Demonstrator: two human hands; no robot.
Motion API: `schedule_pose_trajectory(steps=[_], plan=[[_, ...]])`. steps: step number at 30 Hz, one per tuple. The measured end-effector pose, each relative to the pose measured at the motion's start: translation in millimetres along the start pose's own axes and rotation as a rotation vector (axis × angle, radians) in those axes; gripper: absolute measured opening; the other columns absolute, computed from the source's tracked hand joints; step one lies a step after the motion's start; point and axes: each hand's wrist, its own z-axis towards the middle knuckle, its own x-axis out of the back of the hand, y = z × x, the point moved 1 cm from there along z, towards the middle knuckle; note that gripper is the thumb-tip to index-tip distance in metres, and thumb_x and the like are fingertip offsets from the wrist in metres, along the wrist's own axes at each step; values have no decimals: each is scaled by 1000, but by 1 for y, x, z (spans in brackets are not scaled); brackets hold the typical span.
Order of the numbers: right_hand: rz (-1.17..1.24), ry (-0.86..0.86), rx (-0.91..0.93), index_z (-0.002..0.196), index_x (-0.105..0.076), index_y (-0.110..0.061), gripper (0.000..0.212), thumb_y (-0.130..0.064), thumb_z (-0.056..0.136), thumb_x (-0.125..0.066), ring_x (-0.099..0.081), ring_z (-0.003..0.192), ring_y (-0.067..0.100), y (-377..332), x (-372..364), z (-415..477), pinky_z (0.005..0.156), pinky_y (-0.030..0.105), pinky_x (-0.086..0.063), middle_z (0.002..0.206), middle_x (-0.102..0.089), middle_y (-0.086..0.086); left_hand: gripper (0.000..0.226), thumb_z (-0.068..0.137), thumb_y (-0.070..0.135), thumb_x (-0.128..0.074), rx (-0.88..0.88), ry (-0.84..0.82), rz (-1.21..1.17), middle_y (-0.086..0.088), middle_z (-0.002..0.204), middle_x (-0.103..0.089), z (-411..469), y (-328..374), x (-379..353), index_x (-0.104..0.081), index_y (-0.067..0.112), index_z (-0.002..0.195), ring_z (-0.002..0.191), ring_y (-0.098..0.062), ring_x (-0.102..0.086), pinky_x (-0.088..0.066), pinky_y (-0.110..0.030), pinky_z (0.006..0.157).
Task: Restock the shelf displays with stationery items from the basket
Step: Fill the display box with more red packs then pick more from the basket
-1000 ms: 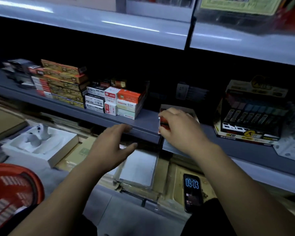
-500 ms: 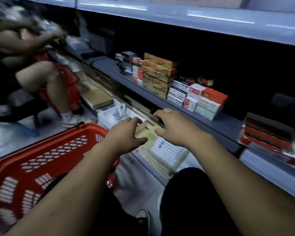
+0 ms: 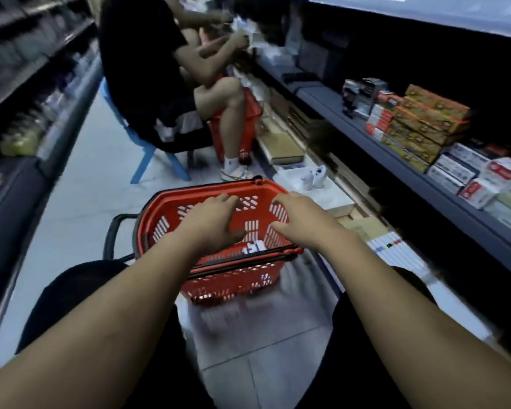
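Observation:
A red plastic basket (image 3: 171, 219) stands on the floor between my knees, with a small white pack (image 3: 255, 248) showing at its bottom. Both my hands hover over its opening. My left hand (image 3: 216, 221) has relaxed, spread fingers and holds nothing. My right hand (image 3: 300, 221) is beside it, fingers loosely bent and pointing left, also holding nothing. The dark shelf (image 3: 396, 160) runs along the right, carrying stacked orange boxes (image 3: 425, 122) and white-and-red boxes (image 3: 481, 184).
A person in black (image 3: 148, 69) sits on a blue stool (image 3: 148, 160) ahead, next to another red basket (image 3: 242, 125). Flat boxes and a white tray (image 3: 307, 178) lie on the lower ledge at the right. Shelving lines the aisle's left side.
My view has swung left from the shelf to the basket. Both hands came away from the shelf edge and now hang over the basket; the right hand let go of the red box.

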Motion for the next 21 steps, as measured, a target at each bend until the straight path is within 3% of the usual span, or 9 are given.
schedule_pose_trajectory(steps=[5, 10, 14, 21], plan=[[-34, -70, 68, 135, -53, -10, 50, -29, 91, -66, -54, 121, 28, -38, -36, 23, 101, 34, -41, 131, -56, 12, 61, 87, 47, -71, 64, 23, -29, -5, 133, -58, -38, -48, -10, -52, 18, 137, 121, -27, -55, -47, -40, 99], [-60, -152, 96, 142, -50, -14, 56, -33, 91, -65, -52, 129, 27, -67, -70, 51, 109, 39, -43, 140, -54, 11, 60, 89, 55, -64, 249, 45, -19, -4, 130, -55, -63, -106, -37, -51, 21, 137, 119, -29, -53, -47, -44, 98], [-77, -210, 51, 143, -47, -19, 56, -37, 93, -65, -51, 130, 26, -74, -87, 79, 109, 41, -43, 142, -51, 7, 61, 89, 54, -65, 162, 76, -62, -1, 131, -57, -42, -119, -36, -50, 23, 139, 119, -25, -53, -46, -42, 100], [-81, -336, 12, 147, -43, -18, 59, -37, 95, -64, -50, 130, 27, -44, -131, 130, 110, 39, -41, 142, -50, 8, 60, 90, 58, -62, 169, -74, -101, 2, 131, -57, 4, -153, -72, -51, 25, 139, 119, -21, -54, -48, -41, 100]])
